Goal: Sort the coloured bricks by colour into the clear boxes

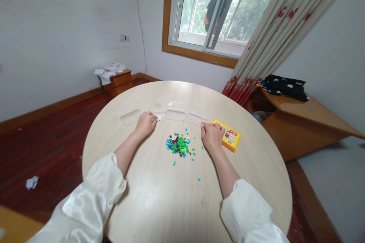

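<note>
My left hand (146,123) is closed, its fingertips pinching a small white piece (159,118) at the front of a clear plastic box (162,114). Fingers curled, my right hand (212,135) rests at the right end of another clear box (195,119); what its fingertips hold is too small to make out. Between the hands lies a loose heap of small building bricks (179,145) in green, blue, brown and a little pale yellow. A few strays surround it, including a blue brick (199,179) nearer to me.
More clear boxes stand along the far side, one at left (131,117) and one in the middle (175,115). A yellow box (231,139) lies beside my right hand on the round table (159,205). A wooden cabinet (285,129) stands at right; a person (213,9) is outside the window.
</note>
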`<state>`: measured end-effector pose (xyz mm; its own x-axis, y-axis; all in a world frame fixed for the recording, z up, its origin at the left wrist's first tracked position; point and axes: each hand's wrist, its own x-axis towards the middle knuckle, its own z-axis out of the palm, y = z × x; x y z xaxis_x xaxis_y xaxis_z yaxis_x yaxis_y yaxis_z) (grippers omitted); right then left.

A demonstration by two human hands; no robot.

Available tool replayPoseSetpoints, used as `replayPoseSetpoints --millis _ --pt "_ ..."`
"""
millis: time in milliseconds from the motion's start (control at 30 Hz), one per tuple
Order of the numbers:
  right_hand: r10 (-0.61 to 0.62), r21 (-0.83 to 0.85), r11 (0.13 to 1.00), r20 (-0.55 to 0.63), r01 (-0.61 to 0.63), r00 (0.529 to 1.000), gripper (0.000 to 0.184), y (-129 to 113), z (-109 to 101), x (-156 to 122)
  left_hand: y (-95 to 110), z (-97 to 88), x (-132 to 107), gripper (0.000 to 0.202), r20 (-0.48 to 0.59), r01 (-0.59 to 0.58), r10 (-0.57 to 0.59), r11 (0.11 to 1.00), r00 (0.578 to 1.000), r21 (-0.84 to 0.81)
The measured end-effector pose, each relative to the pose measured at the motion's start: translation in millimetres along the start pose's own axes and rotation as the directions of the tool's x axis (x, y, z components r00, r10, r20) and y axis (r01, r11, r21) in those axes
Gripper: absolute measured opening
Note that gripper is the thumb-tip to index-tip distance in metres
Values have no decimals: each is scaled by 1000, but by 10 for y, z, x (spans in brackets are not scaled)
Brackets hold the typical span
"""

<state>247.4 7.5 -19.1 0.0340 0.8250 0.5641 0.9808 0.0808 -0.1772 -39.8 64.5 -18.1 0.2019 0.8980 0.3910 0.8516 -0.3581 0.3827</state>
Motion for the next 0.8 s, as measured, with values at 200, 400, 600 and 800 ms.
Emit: replayPoseSetpoints --millis 200,400,600,800 --pt "13 -44 999 43 -11 999 47 131 -167 -24 -18 3 13 27 -2 -7 7 999 1000 40" --pt "244 -118 968 246 -221 938 90 622 -433 -90 -2 34 5 26 -77 0 4 999 997 49" --pt "275 -127 961 429 -245 860 83 794 -601 -114 98 13 -38 25 -235 -55 51 998 971 -13" --pt "229 55 962 378 -268 897 86 747 -696 -89 353 -127 -100 19 -281 -154 66 940 957 -304"
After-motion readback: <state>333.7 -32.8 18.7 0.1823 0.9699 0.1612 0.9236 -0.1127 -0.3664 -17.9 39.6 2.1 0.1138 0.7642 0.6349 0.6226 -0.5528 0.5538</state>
